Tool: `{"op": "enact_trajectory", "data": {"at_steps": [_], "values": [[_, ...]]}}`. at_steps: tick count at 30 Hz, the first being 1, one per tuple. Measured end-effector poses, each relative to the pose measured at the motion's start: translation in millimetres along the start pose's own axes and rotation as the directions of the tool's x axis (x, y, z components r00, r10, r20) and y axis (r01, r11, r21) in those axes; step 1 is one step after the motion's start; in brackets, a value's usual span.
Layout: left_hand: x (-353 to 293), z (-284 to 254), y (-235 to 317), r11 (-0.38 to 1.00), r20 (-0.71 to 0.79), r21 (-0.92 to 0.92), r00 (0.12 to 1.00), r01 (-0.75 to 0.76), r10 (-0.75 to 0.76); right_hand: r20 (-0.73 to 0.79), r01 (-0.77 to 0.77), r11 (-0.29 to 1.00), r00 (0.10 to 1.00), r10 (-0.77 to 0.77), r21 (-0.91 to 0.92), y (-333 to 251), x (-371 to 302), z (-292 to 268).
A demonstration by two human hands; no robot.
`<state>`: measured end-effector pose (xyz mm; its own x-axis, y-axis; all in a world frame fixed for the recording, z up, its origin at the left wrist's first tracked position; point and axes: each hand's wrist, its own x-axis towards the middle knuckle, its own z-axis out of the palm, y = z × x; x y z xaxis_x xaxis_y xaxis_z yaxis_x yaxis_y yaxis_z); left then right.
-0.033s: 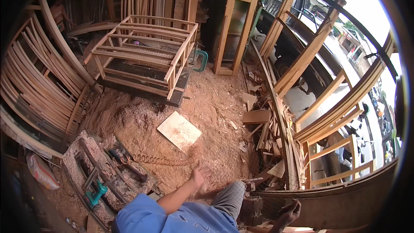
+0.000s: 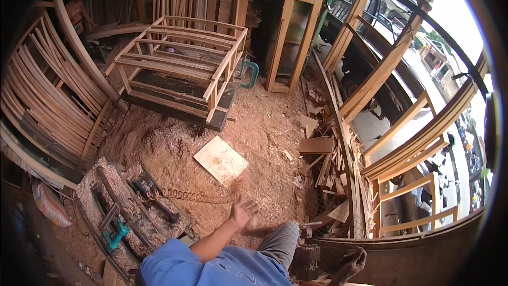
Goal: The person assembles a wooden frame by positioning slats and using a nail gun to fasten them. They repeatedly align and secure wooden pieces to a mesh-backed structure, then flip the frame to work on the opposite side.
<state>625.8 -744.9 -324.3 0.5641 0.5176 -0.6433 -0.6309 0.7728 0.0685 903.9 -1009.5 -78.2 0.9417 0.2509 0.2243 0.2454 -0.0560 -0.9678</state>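
My left hand (image 2: 244, 212) is held out in front of my blue shirt with its fingers spread and nothing in it. Beneath it lies a floor of wood shavings (image 2: 270, 153), and just beyond it a pale square board (image 2: 220, 160). An orange coiled hose (image 2: 193, 195) runs across the shavings to near this hand. At the lower right my right hand (image 2: 351, 265) is in shadow, its fingers bent together; what they hold, if anything, I cannot make out. It is beside my knee in grey trousers (image 2: 283, 243).
A slatted wooden frame (image 2: 174, 64) rests on a dark low table (image 2: 214, 123), near a teal clamp (image 2: 250, 74). A teal power tool (image 2: 115, 235) lies on a dusty bench at left. Curved wood strips (image 2: 47, 90) lean at far left. Offcuts (image 2: 330, 164) pile along the right.
My left hand has shifted slightly up and left, with its fingers more spread. My right hand has moved a little left. The whole view has turned slightly.
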Motion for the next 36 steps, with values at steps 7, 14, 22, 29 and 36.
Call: {"op": "enact_trajectory", "data": {"at_steps": [7, 14, 22, 29, 36], "values": [[31.2, 133.0, 90.6, 0.884, 0.083, -0.012, 0.88, -0.468, 0.467, 0.021, -0.151, 0.984, 0.988, 0.154, -0.098, 41.7, 147.8, 108.6], [92.2, 334.6, 114.7, 0.818, 0.083, -0.113, 0.815, -0.565, 0.574, 0.235, -0.234, 0.972, 0.946, 0.223, 0.021, 55.4, 324.6, 269.9], [127.0, 442.3, 129.6, 0.826, 0.107, -0.244, 0.833, -0.508, 0.543, 0.37, -0.231, 0.972, 0.906, 0.203, 0.033, 78.6, 380.2, 359.0], [159.3, 470.0, 185.7, 0.68, 0.19, -0.075, 0.659, -0.729, 0.727, 0.364, -0.314, 0.949, 0.882, 0.301, -0.025, 112.5, 378.7, 411.2], [204.8, 498.7, 250.1, 0.512, 0.116, -0.061, 0.504, -0.857, 0.856, 0.372, -0.29, 0.955, 0.882, 0.291, -0.06, 124.0, 424.0, 521.6]]}}
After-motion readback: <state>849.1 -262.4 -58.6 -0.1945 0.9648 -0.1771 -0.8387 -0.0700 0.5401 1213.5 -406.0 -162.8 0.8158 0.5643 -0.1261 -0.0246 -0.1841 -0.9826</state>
